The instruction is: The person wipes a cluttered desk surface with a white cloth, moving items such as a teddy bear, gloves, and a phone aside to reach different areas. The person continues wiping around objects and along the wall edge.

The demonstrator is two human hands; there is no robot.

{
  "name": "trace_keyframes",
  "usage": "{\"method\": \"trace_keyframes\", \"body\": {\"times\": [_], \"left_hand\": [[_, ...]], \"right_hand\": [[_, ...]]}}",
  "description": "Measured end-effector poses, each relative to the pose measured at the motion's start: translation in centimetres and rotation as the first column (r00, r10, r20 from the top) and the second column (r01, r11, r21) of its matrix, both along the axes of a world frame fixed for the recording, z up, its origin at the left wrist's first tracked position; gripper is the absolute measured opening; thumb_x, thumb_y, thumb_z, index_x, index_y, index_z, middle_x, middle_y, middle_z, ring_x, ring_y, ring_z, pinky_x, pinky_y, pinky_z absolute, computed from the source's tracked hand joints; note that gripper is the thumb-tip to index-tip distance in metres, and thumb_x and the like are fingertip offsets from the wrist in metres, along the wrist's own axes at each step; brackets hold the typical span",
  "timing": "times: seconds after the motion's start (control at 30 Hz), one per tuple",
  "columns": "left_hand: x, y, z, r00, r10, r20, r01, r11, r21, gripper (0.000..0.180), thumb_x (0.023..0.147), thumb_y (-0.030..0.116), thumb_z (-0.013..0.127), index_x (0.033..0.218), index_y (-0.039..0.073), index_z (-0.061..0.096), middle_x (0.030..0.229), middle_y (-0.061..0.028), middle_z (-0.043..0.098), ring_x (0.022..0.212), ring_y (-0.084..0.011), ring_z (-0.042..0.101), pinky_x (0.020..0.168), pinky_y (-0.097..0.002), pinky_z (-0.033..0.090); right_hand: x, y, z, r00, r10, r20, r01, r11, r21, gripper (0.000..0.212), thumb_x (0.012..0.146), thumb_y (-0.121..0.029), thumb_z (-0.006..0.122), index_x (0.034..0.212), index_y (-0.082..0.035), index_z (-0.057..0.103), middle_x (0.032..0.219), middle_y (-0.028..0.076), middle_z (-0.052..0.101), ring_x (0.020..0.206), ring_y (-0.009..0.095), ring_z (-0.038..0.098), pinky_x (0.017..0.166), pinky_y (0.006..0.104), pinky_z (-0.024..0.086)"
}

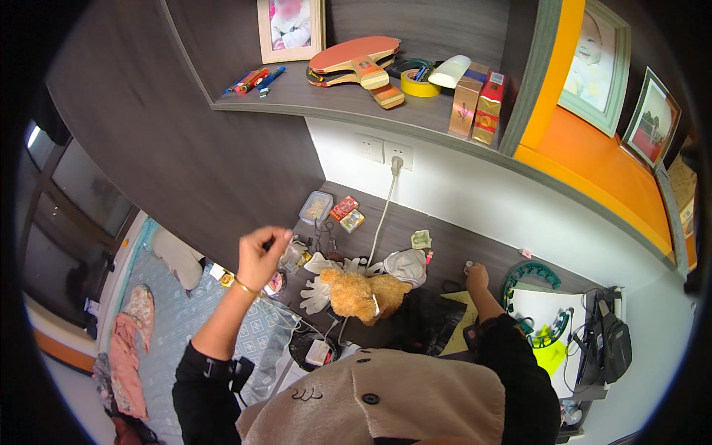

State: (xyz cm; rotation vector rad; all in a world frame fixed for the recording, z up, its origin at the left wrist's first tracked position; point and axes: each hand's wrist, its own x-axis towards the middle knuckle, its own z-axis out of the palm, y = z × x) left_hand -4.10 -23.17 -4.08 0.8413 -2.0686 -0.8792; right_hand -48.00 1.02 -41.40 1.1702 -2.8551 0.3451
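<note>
My left hand (259, 254) is raised over the desk's left side, its fingers curled together; whatever they may hold cannot be made out. Below it lie white gloves (317, 294) and a clear plastic container (294, 256). At the right, my right hand (478, 279) reaches down to the desk, its fingers closed around a small white object (469, 265) too small to name. Between the hands sits a tan plush toy (360, 294), with a grey-white cloth cap (406, 265) against it. A yellowish sheet (461, 320) is beside my right wrist.
A shelf (289, 96) overhangs the desk, holding table tennis paddles (360, 61), yellow tape (420, 87) and small boxes (488, 110). A white cable (382, 219) runs down from a wall socket (398, 157). A green segmented hoop (531, 271) and black bag (617, 340) lie at right.
</note>
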Motion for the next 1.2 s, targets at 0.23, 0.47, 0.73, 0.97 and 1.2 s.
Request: {"method": "trace_keyframes", "body": {"times": [0.23, 0.47, 0.73, 0.97, 1.2], "left_hand": [[-5.7, 1.4, 8.4, 0.968, -0.146, -0.203, 0.140, 0.989, -0.046, 0.016, 0.087, 0.008, 0.064, 0.101, 0.000, 0.065, 0.069, 0.0041, 0.054, 0.064, -0.0032, 0.047, 0.058, -0.0190, 0.039], [-8.5, 1.3, 10.1, 0.988, -0.139, -0.062, 0.109, 0.932, -0.346, 0.063, 0.082, 0.006, 0.067, 0.139, 0.011, 0.040, 0.069, -0.0028, 0.056, 0.062, -0.0110, 0.052, 0.060, -0.0252, 0.045], [-11.4, -4.3, 12.1, 0.924, 0.262, 0.279, -0.059, 0.818, -0.572, 0.084, 0.079, 0.013, 0.068, 0.147, 0.023, 0.020, 0.075, -0.0114, 0.065, 0.068, -0.0307, 0.063, 0.062, -0.0416, 0.050], [-12.6, -6.1, 11.1, 0.906, 0.312, 0.286, -0.080, 0.789, -0.609, 0.068, 0.080, 0.012, 0.063, 0.138, 0.024, 0.030, 0.075, -0.0158, 0.065, 0.072, -0.0361, 0.064, 0.062, -0.0484, 0.049], [-12.7, -6.7, 10.2, 0.923, 0.308, 0.230, -0.096, 0.765, -0.637, 0.064, 0.081, 0.010, 0.062, 0.136, 0.020, 0.031, 0.071, -0.0170, 0.063, 0.069, -0.0385, 0.063, 0.061, -0.0489, 0.048]], "right_hand": [[1.3, 1.1, 0.6, 0.985, 0.146, 0.089, -0.130, 0.978, -0.162, 0.013, 0.082, -0.014, 0.057, 0.076, -0.011, 0.069, 0.092, 0.011, 0.062, 0.088, 0.028, 0.060, 0.074, 0.0399, 0.050], [1.8, 1.5, 2.1, 0.916, 0.335, 0.222, -0.300, 0.937, -0.176, 0.017, 0.088, -0.012, 0.053, 0.091, -0.005, 0.067, 0.099, 0.014, 0.060, 0.099, 0.030, 0.056, 0.080, 0.0406, 0.049], [0.3, 2.6, 3.3, 0.944, 0.143, 0.299, -0.139, 0.990, -0.033, 0.019, 0.087, -0.019, 0.056, 0.092, -0.003, 0.065, 0.091, 0.020, 0.060, 0.088, 0.038, 0.060, 0.076, 0.0452, 0.049], [-1.2, 1.6, 0.3, 0.952, 0.180, 0.249, -0.159, 0.982, -0.101, 0.016, 0.081, -0.018, 0.060, 0.084, -0.003, 0.066, 0.088, 0.019, 0.062, 0.083, 0.038, 0.060, 0.071, 0.0468, 0.048], [-0.7, 1.6, 0.0, 0.908, 0.416, 0.036, -0.401, 0.892, -0.209, 0.007, 0.077, -0.010, 0.062, 0.080, -0.008, 0.068, 0.085, 0.016, 0.061, 0.083, 0.036, 0.059, 0.072, 0.0445, 0.048]]}}
